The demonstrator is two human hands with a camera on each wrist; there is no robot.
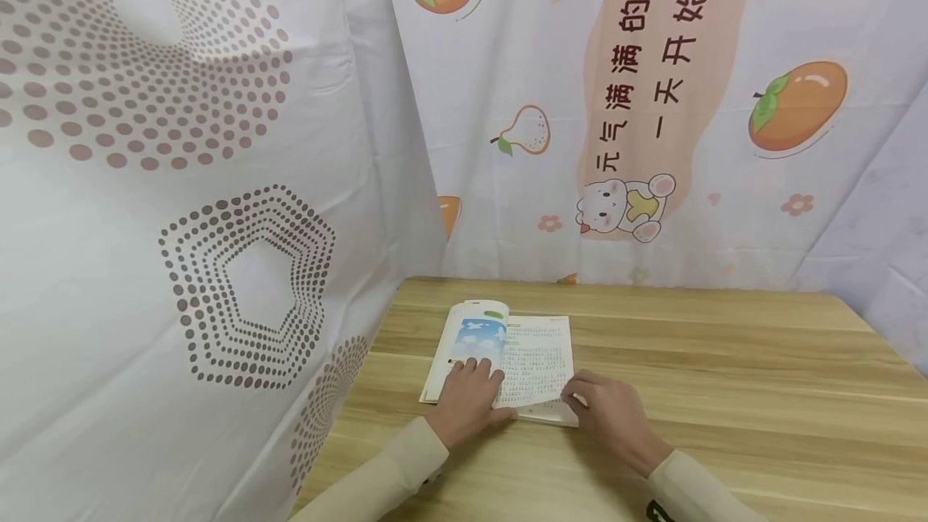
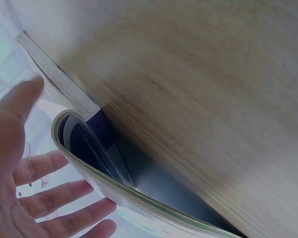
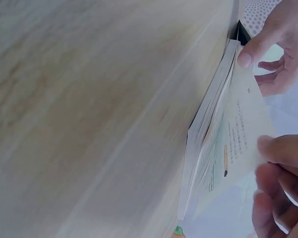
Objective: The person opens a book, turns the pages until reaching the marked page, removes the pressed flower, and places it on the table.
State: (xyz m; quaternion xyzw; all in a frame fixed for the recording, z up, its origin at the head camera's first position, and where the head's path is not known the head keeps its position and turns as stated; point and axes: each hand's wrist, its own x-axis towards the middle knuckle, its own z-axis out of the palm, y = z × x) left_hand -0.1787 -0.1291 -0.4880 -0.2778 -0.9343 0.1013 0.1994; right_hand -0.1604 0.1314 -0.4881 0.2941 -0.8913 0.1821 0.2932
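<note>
An open book [image 1: 536,353] lies on the wooden table, with printed text on its right side and a blue sky picture on its left page [image 1: 480,338]. My left hand [image 1: 470,403] rests on the left page with fingers spread, its thumb near the spine at the lower edge. In the left wrist view, the left-hand pages [image 2: 139,198] bow up in a curve beside those fingers. At the lower right corner, my right hand [image 1: 611,417] pinches a page [image 3: 243,129] between thumb and fingers. That page stands lifted off the thicker stack of pages [image 3: 208,109] beneath.
The wooden table [image 1: 725,361] stretches away to the right of the book. A white dotted curtain [image 1: 217,264] hangs close on the left, and a fruit-printed curtain [image 1: 507,184] hangs behind the table's far edge.
</note>
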